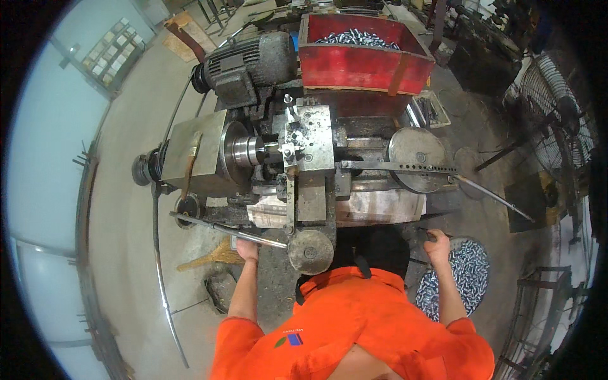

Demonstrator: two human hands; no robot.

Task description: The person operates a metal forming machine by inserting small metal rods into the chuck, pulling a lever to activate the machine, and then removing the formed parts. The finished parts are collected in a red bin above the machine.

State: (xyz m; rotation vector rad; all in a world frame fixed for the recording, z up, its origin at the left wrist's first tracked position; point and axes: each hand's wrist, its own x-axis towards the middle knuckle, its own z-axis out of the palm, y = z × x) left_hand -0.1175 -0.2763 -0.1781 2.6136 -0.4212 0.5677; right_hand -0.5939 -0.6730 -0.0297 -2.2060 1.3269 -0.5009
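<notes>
Steel lever (218, 227), left of the round hub (310, 252), looks stiff, perhaps slick, best gripped near its free end; left hand (247, 249) beside it, hold unclear; right hand (437, 247) curled, contents unclear

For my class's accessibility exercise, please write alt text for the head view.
A person in an orange top is at a metalworking machine, left hand beside a metal lever and right hand near a heap of small shiny metal parts. Farther back, a red box holds similar parts.
</notes>
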